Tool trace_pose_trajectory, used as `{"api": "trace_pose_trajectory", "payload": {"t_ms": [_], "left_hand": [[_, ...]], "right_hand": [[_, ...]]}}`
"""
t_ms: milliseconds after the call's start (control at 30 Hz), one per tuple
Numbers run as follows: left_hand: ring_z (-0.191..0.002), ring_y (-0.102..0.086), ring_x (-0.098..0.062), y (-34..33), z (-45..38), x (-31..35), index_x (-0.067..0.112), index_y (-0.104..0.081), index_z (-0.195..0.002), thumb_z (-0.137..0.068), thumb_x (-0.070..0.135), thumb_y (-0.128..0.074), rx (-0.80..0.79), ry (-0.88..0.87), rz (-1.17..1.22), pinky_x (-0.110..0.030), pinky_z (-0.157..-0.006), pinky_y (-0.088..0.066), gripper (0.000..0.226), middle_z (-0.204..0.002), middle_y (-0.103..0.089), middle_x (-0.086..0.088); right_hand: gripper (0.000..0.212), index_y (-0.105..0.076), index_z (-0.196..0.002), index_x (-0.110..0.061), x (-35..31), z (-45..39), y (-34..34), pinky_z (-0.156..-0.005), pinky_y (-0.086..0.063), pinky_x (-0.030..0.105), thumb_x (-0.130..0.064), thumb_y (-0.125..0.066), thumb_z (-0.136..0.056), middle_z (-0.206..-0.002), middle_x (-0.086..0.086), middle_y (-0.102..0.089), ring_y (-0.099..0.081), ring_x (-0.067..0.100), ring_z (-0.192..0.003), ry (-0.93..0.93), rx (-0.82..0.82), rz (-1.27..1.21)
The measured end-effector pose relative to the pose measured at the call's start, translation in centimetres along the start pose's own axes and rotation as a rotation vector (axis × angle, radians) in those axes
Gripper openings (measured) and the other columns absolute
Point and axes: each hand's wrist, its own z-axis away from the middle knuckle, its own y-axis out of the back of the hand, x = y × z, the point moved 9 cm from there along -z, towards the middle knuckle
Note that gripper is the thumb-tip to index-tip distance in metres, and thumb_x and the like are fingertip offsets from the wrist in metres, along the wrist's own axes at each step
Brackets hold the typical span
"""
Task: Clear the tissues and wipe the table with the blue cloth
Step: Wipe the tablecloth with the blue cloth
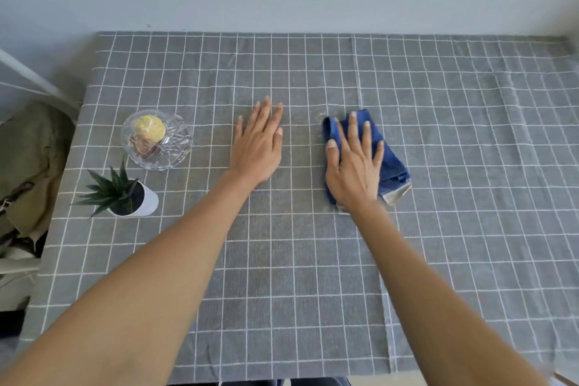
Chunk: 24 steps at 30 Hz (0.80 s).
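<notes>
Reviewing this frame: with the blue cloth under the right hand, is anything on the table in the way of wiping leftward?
The left hand lies flat on the table, directly left of the blue cloth under the right hand. Farther left stand a glass dish and a potted plant. No tissues visible.

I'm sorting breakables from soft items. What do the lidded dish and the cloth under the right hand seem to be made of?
The dish looks like clear cut glass: transparent, with glinting facets. The blue cloth looks like soft woven fabric, matte and folded, with a paler edge.
</notes>
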Motion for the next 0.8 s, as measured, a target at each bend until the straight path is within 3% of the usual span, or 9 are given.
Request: {"api": "trace_pose_trajectory", "payload": {"t_ms": [133,300,567,733,800], "left_hand": [[-0.148,0.009,-0.012,-1.1,0.7,-0.5,0.028,-0.001,-0.153,-0.104,0.036,-0.015,-0.007,-0.026,-0.091,-0.042,-0.118,0.009,0.052,-0.161,0.007,0.004],[-0.148,0.007,-0.012,-1.1,1.0,-0.6,0.029,-0.002,-0.153,-0.103,0.038,-0.015,0.038,-0.022,-0.118,-0.042,-0.120,0.007,0.052,-0.161,0.004,0.005],[-0.148,0.005,-0.012,-1.1,1.0,-0.8,0.031,-0.002,-0.153,-0.103,0.037,-0.015,0.050,-0.012,-0.105,-0.041,-0.119,0.008,0.052,-0.161,0.002,0.006],[-0.149,0.004,-0.012,-1.0,1.0,-0.6,0.030,-0.003,-0.153,-0.103,0.034,-0.017,0.064,-0.018,-0.114,-0.042,-0.119,0.006,0.052,-0.161,0.002,0.006],[-0.148,0.005,-0.013,-1.1,1.0,-0.6,0.030,-0.002,-0.153,-0.103,0.034,-0.016,0.061,-0.022,-0.110,-0.041,-0.119,0.008,0.052,-0.161,0.003,0.006]], "right_hand": [[0.053,-0.015,-0.150,-0.039,-1.4,0.2,-1.3,-0.114,0.010,0.051,-0.051,-0.016,-0.098,-0.160,-0.010,-0.003,0.003,0.018,-0.148,0.059,-0.039,0.097],[0.056,-0.014,-0.151,-0.039,0.0,-0.1,-0.6,-0.116,0.004,0.052,-0.054,-0.017,-0.097,-0.160,-0.012,-0.004,-0.001,0.017,-0.148,0.099,-0.042,0.112],[0.055,-0.017,-0.151,-0.035,2.3,-0.6,-0.1,-0.115,-0.003,0.052,-0.045,-0.016,-0.097,-0.160,-0.012,-0.001,-0.002,0.016,-0.147,-0.265,0.057,0.023],[0.053,-0.018,-0.151,-0.034,-2.9,-0.4,-1.5,-0.114,-0.007,0.047,-0.047,-0.018,-0.099,-0.160,-0.012,-0.006,-0.008,0.017,-0.147,0.053,-0.023,0.053],[0.054,-0.021,-0.151,-0.031,-1.3,-1.4,-0.7,-0.113,-0.014,0.048,-0.045,-0.020,-0.099,-0.160,-0.011,-0.010,-0.013,0.019,-0.146,0.047,-0.001,0.093]]}}
